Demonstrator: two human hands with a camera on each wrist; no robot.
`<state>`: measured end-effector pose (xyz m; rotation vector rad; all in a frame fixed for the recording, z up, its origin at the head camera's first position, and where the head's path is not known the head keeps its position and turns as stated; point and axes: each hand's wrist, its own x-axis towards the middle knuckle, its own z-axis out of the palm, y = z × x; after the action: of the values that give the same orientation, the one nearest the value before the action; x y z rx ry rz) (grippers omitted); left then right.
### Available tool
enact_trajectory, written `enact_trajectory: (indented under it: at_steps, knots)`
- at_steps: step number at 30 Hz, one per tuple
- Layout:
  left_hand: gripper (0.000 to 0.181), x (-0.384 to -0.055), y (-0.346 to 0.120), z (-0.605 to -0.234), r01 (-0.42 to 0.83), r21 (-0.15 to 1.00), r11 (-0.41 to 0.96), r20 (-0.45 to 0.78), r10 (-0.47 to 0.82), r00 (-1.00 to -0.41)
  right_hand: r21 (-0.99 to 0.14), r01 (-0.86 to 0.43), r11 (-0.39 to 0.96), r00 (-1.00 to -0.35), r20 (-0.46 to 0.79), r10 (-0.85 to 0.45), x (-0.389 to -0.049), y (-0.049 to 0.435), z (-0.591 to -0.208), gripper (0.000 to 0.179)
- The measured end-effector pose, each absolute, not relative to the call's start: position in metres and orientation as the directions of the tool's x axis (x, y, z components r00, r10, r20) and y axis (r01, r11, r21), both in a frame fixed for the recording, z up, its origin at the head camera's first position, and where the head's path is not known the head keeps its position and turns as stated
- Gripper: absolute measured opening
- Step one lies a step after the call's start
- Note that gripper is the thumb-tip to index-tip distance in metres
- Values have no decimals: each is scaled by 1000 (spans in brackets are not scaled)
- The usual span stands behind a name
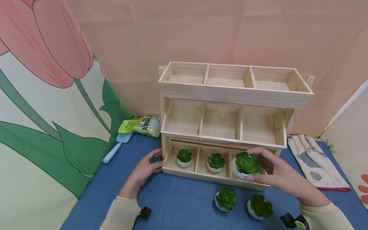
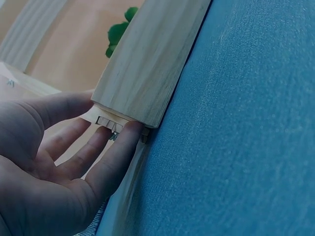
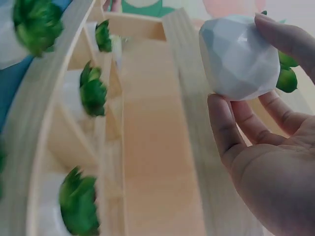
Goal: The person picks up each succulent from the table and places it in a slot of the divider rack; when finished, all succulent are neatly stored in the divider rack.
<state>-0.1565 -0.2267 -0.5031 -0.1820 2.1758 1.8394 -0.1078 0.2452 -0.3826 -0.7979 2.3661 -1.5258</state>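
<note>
A three-tier wooden planter shelf [image 1: 221, 137] stands on the blue cloth. My left hand [image 1: 148, 167] holds the left end of its bottom tier, and the left wrist view shows the fingertips [image 2: 132, 129] against the tray end [image 2: 147, 73]. My right hand [image 1: 276, 169] grips a faceted white pot [image 3: 238, 59] with a green artificial succulent [image 1: 248, 163], held above the bottom tier's right compartment. Potted succulents stand in the left [image 1: 184, 157] and middle [image 1: 216, 162] compartments. Another potted succulent [image 3: 78, 201] in the bottom tier shows in the right wrist view; the hand mostly hides it in the head view.
Two more potted succulents [image 1: 225, 199] [image 1: 259, 207] stand on the cloth before the shelf. White gloves [image 1: 317, 163] lie at its right. Left of it are a green-and-white bag [image 1: 142, 125] and a light blue trowel [image 1: 118, 147].
</note>
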Motion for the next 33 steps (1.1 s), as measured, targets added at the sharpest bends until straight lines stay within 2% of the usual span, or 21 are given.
enact_trajectory:
  at_steps: [6, 15, 25, 33]
  knots:
    - [64, -158, -227, -502, -268, 946, 182, -287, 85, -954, -891, -359, 279, -788, 129, -602, -130, 217, -358, 60]
    - [64, -158, -226, -502, -262, 946, 190, -284, 97, -954, -871, -390, 300, -782, 141, -607, -157, 184, -337, 60]
    - [65, -159, -230, -505, -262, 946, 191, -284, 96, -954, -880, -326, 344, -814, 77, -575, -185, 156, -324, 62]
    - [65, -156, -229, -505, -253, 950, 182, -274, 101, -956, -865, -337, 372, -816, 71, -574, -210, 126, -310, 64]
